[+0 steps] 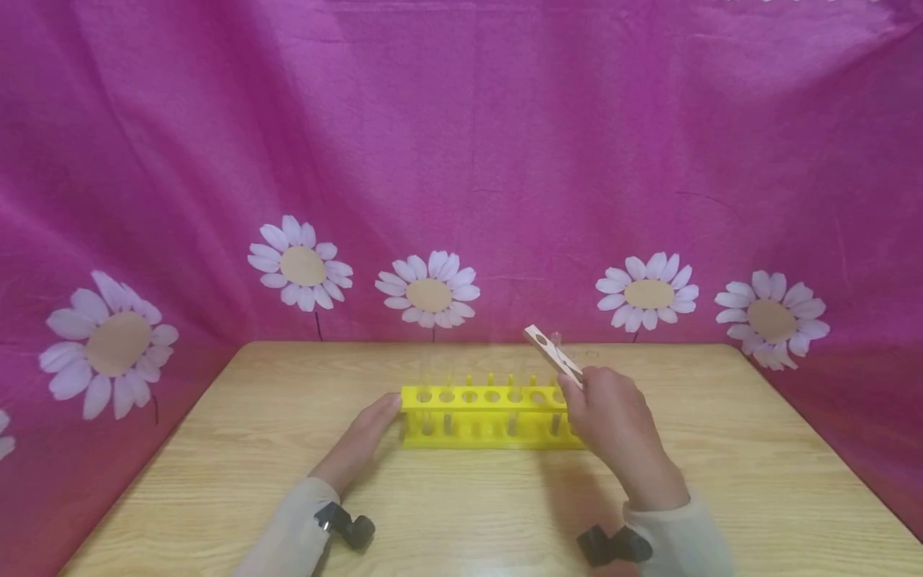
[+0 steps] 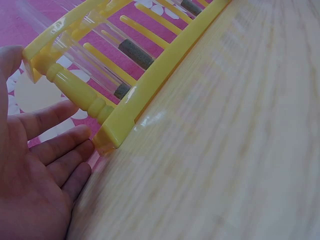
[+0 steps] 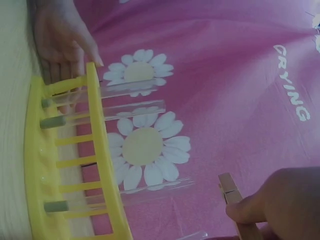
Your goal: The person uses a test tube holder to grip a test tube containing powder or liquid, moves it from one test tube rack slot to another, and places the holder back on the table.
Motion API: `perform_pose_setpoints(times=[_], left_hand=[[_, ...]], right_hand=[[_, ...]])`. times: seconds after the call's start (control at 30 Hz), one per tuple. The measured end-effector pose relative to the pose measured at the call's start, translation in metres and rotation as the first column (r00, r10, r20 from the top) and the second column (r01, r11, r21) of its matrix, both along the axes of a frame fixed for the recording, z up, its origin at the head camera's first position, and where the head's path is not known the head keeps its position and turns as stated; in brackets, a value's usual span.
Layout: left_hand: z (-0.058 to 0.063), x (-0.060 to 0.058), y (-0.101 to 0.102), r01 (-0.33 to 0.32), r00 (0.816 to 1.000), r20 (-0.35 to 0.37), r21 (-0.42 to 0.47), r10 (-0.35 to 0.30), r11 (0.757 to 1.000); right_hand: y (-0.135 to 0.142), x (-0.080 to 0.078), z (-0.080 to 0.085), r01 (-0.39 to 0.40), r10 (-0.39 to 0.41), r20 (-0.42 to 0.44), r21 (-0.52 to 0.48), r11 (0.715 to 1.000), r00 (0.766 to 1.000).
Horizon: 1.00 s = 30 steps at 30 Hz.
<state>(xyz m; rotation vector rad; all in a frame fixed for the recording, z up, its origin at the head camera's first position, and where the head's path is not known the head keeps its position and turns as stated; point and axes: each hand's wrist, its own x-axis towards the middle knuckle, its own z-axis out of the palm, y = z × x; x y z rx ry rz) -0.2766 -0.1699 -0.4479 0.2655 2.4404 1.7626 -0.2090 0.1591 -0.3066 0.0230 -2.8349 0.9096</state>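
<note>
A yellow test tube rack (image 1: 461,407) stands on the table, holding several clear test tubes (image 3: 137,109) with dark grey material (image 2: 135,54) at their bottoms. My left hand (image 1: 364,437) is at the rack's left end; the left wrist view shows its fingers extended around the end post, thumb at the upper board. Over the rack's right end, my right hand (image 1: 616,421) grips a wooden test tube holder (image 1: 551,353) that points up and to the left. In the right wrist view the thumb presses on the holder's side. The rack's right end is partly hidden behind this hand.
The wooden table (image 1: 252,449) extends around the rack on all sides. A pink curtain (image 1: 534,160) with white daisies hangs along the back and both sides. Black wrist cameras (image 1: 353,529) sit on both sleeves.
</note>
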Motion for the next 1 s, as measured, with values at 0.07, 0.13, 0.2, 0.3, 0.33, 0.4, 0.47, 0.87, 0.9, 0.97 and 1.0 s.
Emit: perform_pose_setpoints(times=[0.07,0.13,0.2,0.3,0.33,0.4,0.47,0.87,0.9,0.97,1.0], left_hand=[[0.0,0.001,0.0,-0.006,1.0,0.006,-0.006,0.006,1.0],[-0.001,0.001,-0.001,-0.016,1.0,0.013,-0.016,0.016,1.0],[0.0,0.001,-0.001,-0.015,1.0,0.01,-0.006,0.015,1.0],[0.0,0.0,0.0,-0.013,1.0,0.0,0.01,0.013,1.0],[0.001,0.0,0.0,-0.008,1.0,-0.004,0.019,0.008,1.0],[0.001,0.0,0.0,-0.005,1.0,-0.006,0.026,0.005,1.0],[0.001,0.0,0.0,-0.002,1.0,-0.005,0.029,0.002,1.0],[0.0,0.001,0.0,-0.022,1.0,0.012,0.006,0.022,1.0],[0.0,0.001,0.0,-0.021,1.0,0.01,0.009,0.021,1.0],[0.0,0.001,0.0,-0.023,1.0,0.007,0.006,0.023,1.0],[0.0,0.001,0.0,-0.022,1.0,0.005,0.008,0.022,1.0]], right_hand=[[-0.001,-0.001,-0.002,-0.004,0.004,-0.011,0.013,1.0,1.0],[-0.002,-0.001,-0.003,-0.005,0.005,-0.027,0.025,1.0,1.0],[-0.003,-0.002,-0.004,-0.005,0.006,-0.044,0.032,0.999,0.999],[-0.005,-0.002,-0.006,-0.008,0.009,-0.048,0.026,1.0,0.999],[-0.006,-0.002,-0.006,-0.01,0.01,-0.044,0.021,1.0,0.999],[-0.007,-0.002,-0.007,-0.011,0.011,-0.036,0.011,1.0,0.999],[-0.008,-0.002,-0.008,-0.01,0.011,-0.033,0.003,1.0,0.999],[-0.013,-0.004,-0.016,-0.063,0.068,-0.131,0.042,0.997,0.989],[-0.013,-0.004,-0.017,-0.063,0.069,-0.132,0.048,0.997,0.989],[-0.014,-0.005,-0.017,-0.064,0.071,-0.138,0.058,0.996,0.988],[-0.014,-0.005,-0.018,-0.064,0.071,-0.134,0.057,0.996,0.988]])
